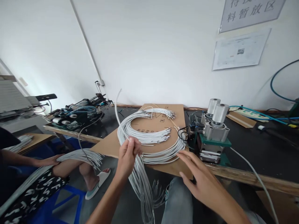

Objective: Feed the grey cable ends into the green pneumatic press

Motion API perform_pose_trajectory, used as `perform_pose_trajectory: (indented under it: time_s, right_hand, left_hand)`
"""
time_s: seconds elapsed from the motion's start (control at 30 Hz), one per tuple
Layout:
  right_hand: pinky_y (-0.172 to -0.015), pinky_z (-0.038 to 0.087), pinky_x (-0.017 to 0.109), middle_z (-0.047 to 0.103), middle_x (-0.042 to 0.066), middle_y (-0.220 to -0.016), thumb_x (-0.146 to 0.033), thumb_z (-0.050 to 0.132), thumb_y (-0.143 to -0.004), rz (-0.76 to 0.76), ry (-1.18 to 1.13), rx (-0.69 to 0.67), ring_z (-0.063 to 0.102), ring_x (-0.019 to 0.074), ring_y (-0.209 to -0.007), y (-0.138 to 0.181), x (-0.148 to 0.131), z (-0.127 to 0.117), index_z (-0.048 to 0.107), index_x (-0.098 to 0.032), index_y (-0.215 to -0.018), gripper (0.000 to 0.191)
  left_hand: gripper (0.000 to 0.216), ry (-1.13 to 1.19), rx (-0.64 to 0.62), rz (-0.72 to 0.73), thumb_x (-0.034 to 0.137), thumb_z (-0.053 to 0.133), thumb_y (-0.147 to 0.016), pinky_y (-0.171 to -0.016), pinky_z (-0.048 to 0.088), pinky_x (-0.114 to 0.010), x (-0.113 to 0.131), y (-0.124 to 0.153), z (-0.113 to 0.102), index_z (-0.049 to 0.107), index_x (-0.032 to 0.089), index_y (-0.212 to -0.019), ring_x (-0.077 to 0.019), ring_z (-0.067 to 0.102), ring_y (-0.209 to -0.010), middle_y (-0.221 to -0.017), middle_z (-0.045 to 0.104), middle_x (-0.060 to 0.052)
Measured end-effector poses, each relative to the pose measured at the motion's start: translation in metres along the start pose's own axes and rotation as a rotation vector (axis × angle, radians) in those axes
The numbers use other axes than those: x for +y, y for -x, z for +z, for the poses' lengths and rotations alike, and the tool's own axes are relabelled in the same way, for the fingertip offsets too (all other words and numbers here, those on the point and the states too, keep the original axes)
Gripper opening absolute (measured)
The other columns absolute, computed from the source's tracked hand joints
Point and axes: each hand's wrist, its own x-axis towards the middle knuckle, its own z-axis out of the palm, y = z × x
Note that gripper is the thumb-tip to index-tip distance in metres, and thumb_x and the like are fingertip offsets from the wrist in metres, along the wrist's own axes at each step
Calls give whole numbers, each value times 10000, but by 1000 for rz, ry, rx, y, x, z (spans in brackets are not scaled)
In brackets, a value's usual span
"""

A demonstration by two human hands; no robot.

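Observation:
My left hand (129, 153) pinches a single white cable (117, 116), whose free end curves up above the table. Below that hand, a thick bundle of white cables (139, 179) hangs down past the cardboard edge. With fingers spread and nothing in them, my right hand (198, 174) hovers by a curved bundle of cables (161, 158) at the cardboard's front; whether its fingertips touch it I cannot tell. Behind, more white cables (149, 136) lie bent in a C shape on the flat cardboard sheet (174, 123), with their dark-tipped ends fanned out.
To the right stands a machine with metal cylinders (213, 130), close to the cardboard. Another machine with hoses (81, 109) is at the back left. A co-worker's hand (50, 160) rests on a cable bundle (81, 155) at the left. A power strip (249, 113) lies along the wall.

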Motion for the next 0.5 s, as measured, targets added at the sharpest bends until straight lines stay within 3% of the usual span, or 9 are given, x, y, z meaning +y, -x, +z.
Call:
perform_pose_trajectory:
  time_s: [0.07, 0.1, 0.13, 0.27, 0.37, 0.43, 0.5]
  right_hand:
    - [-1178, 390, 449, 307, 139, -1651, -168, 496, -900, -32, 47, -321, 320, 287, -1505, -40, 4, 2, 313, -146, -1574, 699]
    - [-1212, 327, 470, 254, 164, -1668, -143, 513, -865, -66, 91, -478, 254, 303, -1529, -57, 6, 3, 283, -103, -1582, 754]
    - [-1202, 338, 470, 314, 193, -1639, -135, 546, -826, -86, 100, -530, 303, 322, -1507, -71, 7, 5, 330, -74, -1559, 767]
    - [-1018, 492, 443, 622, 238, -1323, -38, 549, -769, -154, 162, -603, 607, 350, -1232, -102, 9, 13, 637, -55, -1249, 488]
    - [-926, 504, 420, 680, 216, -1143, -4, 549, -754, -203, 204, -636, 648, 341, -1116, -111, 8, 17, 658, -72, -1125, 392]
    - [-888, 498, 393, 679, 201, -1129, -20, 578, -742, -226, 216, -659, 648, 335, -1096, -115, 8, 18, 641, -82, -1133, 400]
    - [-840, 495, 370, 673, 189, -1120, -39, 605, -729, -239, 223, -684, 659, 325, -1053, -119, 9, 18, 646, -96, -1106, 384]
  left_hand:
    - [356, 123, 134, 8, 472, 433, -1051, -470, 248, -201, 0, -3, -9, 567, 219, -838, -85, 237, -443, -541, 271, 110]
    - [352, 172, 188, 13, 487, 471, -1035, -459, 228, -194, -1, -3, -14, 578, 215, -837, -78, 213, -435, -531, 264, 115]
    - [354, 214, 236, 20, 496, 508, -1017, -453, 223, -189, -1, -2, -18, 589, 208, -828, -71, 207, -430, -519, 269, 117]
    - [367, 338, 397, 27, 503, 594, -971, -451, 298, -182, 3, 17, -25, 631, 185, -792, -59, 256, -419, -485, 308, 110]
    - [410, 395, 475, -6, 487, 630, -947, -527, 444, -213, 8, 47, -25, 609, 180, -677, -74, 387, -473, -516, 392, 79]
    - [466, 415, 530, -24, 488, 661, -916, -679, 543, -263, 6, 74, -27, 544, 184, -583, -88, 492, -541, -564, 467, 61]
    - [446, 416, 646, -100, 488, 719, -847, -832, 566, -313, -4, 105, -34, 564, 194, -549, -147, 639, -747, -670, 612, 21]
